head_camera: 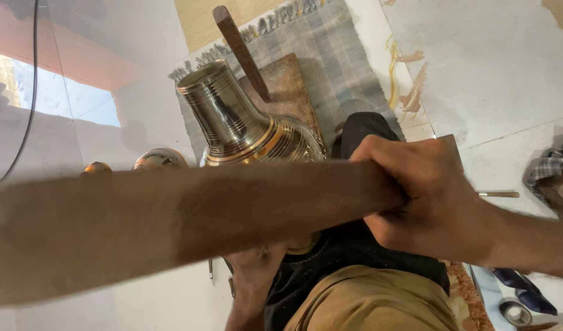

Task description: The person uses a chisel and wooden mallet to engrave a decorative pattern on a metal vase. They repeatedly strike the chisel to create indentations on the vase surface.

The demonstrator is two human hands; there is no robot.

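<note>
The floor was pale tile, streaked brown near the mat; a grey woven mat with a fringed edge lay on it; a wooden board sat on the mat; a checked cloth lay at the right; a tape roll lay at bottom right.

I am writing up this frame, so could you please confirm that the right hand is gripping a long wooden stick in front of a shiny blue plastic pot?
Not quite: in the head view the pot is polished brass-coloured metal, not blue plastic. The rest stands: the right hand grips the long wooden stick in front of it.
</note>
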